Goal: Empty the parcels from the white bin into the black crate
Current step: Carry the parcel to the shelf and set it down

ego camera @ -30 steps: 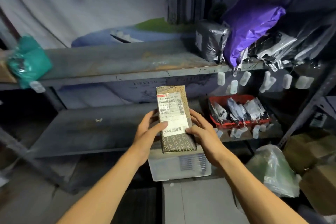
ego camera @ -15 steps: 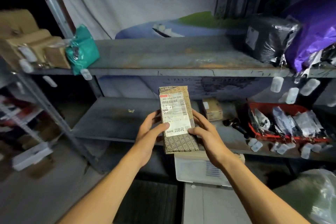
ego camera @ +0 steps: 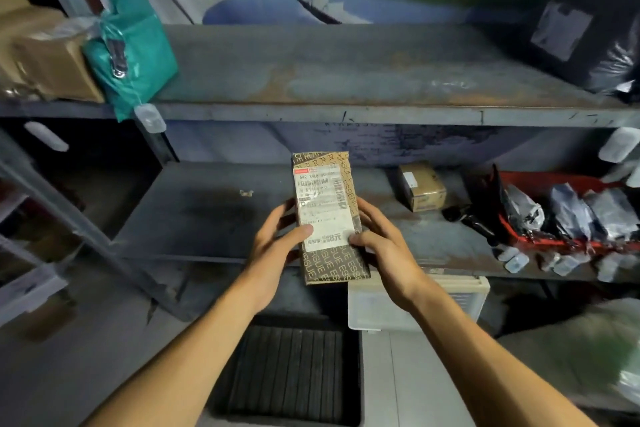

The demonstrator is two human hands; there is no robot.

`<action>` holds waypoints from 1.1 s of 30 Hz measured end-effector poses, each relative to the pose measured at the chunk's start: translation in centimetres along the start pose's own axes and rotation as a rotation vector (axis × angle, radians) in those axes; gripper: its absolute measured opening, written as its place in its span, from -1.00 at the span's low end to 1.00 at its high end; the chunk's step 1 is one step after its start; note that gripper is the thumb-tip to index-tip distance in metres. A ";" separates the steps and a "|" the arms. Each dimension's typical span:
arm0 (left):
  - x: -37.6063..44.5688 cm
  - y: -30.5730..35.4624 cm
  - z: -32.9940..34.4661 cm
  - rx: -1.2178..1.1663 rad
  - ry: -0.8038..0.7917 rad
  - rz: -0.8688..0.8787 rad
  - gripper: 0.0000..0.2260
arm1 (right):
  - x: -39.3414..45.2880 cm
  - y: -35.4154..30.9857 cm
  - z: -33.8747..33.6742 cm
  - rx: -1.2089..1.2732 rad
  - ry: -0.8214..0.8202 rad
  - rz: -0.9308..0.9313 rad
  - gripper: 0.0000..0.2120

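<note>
A brown printed parcel (ego camera: 329,218) with a white shipping label stands upright in front of the lower shelf. My left hand (ego camera: 277,246) grips its left edge and my right hand (ego camera: 384,246) its right edge, thumbs on the label. Below my arms lies the black crate (ego camera: 291,374), its ribbed floor showing. The white bin (ego camera: 415,305) sits to the crate's right, under the shelf, partly hidden by my right forearm.
Grey metal shelves (ego camera: 346,111) fill the view. A teal bag (ego camera: 131,48) and cardboard boxes (ego camera: 45,55) rest upper left, a black bag (ego camera: 581,42) upper right. A small brown box (ego camera: 420,191) and a red tray (ego camera: 568,215) of packets sit on the lower shelf.
The view has swung left: shelf items shifted right, and the teal bag and boxes came into view. Both hands keep the parcel upright in the same grip. The black crate now shows below.
</note>
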State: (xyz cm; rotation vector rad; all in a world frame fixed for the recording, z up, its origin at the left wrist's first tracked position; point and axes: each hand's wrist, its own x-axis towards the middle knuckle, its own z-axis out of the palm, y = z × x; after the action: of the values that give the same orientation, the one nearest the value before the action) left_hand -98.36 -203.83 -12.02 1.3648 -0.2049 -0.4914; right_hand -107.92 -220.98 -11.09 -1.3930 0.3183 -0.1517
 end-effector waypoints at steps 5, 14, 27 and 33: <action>2.1 -1.6 -1.7 -0.034 0.026 -0.037 -0.63 | 2.8 1.9 0.7 -0.020 -0.005 0.031 -0.42; 6.3 -6.0 -3.1 -0.066 0.126 -0.032 -0.69 | 8.8 7.1 0.1 -0.019 -0.051 0.054 -0.42; 14.5 -19.9 -0.8 -0.068 0.336 0.222 -0.75 | 17.2 20.5 -4.6 0.093 -0.076 -0.155 -0.42; 16.5 -24.6 -0.9 -0.134 0.312 0.310 -0.79 | 19.7 26.0 -5.7 0.158 -0.086 -0.298 -0.48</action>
State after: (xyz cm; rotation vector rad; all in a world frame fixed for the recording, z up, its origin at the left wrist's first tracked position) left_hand -88.71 -213.47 -38.32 1.2328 -0.1217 -0.0297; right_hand -93.16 -227.48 -39.95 -1.2799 0.0245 -0.3535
